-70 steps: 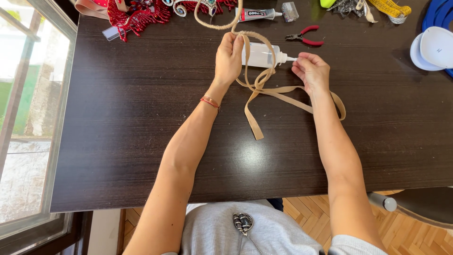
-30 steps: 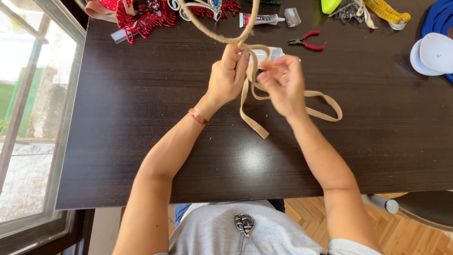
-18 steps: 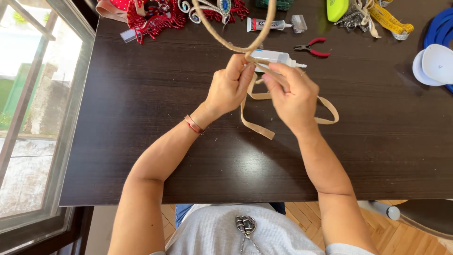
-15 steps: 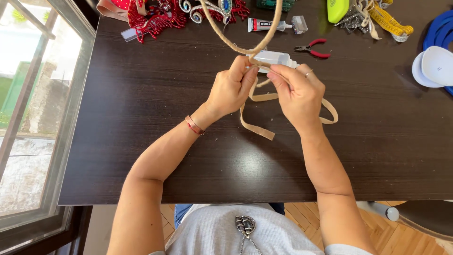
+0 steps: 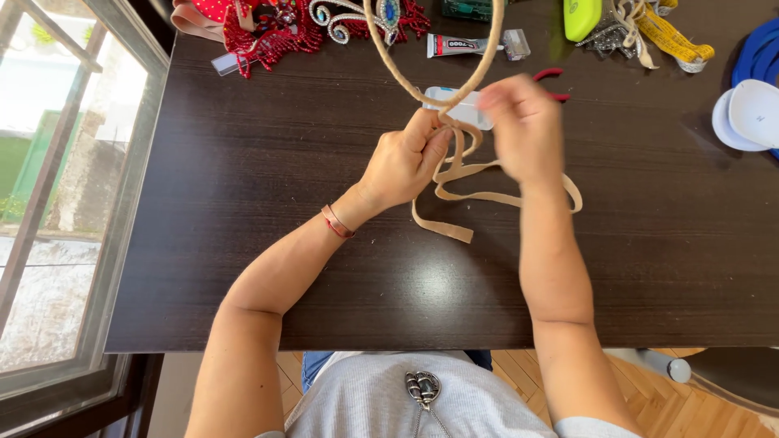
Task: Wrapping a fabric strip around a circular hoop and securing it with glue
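Two hands are busy over the dark counter (image 5: pixel 243 203). My left hand (image 5: pixel 402 162) pinches the bottom of a tan hoop (image 5: pixel 389 57) where a tan ribbon (image 5: pixel 479 195) wraps on it. The fingers are closed tight on that spot. The hoop stands up and away from me, and its top goes out of the picture.

My right hand (image 5: pixel 523 130) is just beside the left one, a bit higher. It looks blurry. Its fingers are bent and seem to hold the ribbon near the hoop, but I cannot tell for sure. The ribbon hangs down from my hands and lies in loose loops on the counter, under and between my wrists. One flat end points toward me.

Both arms reach forward from my body, bent a little at the elbows. My left wrist has a thin red band (image 5: pixel 336 221).

A small white glue bottle (image 5: pixel 454 105) lies just behind my hands. Farther back lie a glue tube (image 5: pixel 462 45), red beads (image 5: pixel 268 32) and a yellow tape (image 5: pixel 673 40).
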